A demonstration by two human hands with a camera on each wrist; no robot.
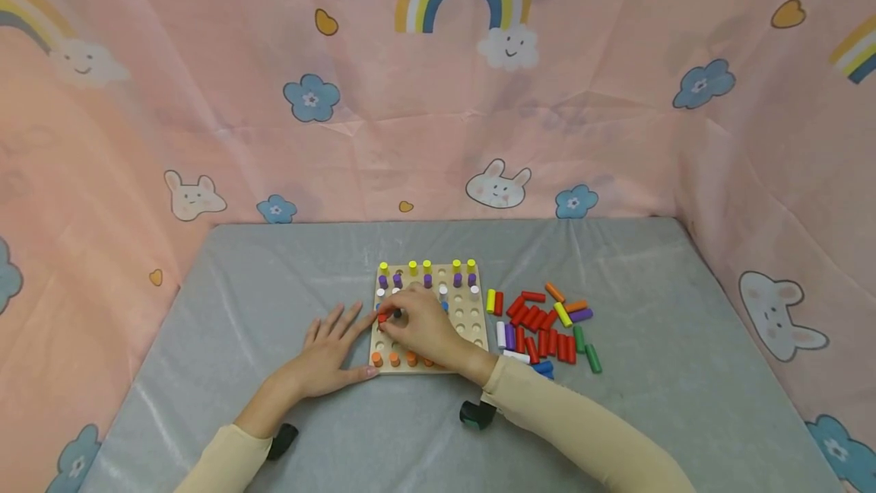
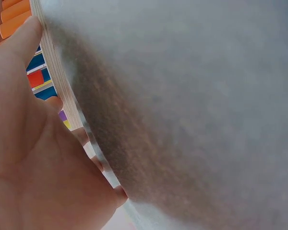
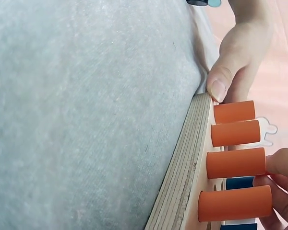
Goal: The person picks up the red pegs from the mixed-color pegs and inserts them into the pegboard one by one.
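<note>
Fingers of the right hand [image 1: 424,327] pinch a red peg [image 1: 382,319] between thumb and forefinger at the left edge of the wooden pegboard [image 1: 468,320]; whether its lower end is already in a hole cannot be told. The left hand [image 1: 322,365] lies with fingers spread, its thumb on the near left corner and its forefinger beside the peg, a good brace against the board sliding on the table [image 1: 328,257]. The step looks like seating this peg. Best to hold it upright, feel for the hole, then press straight down, letting go only once it stands firm. The wrist should stay high: the right hand reaches over the near row of orange pegs [image 1: 394,359], and a low knuckle could tip one. Loose red pegs [image 1: 561,347] lie right of the board, clear of the bracing hand.
</note>
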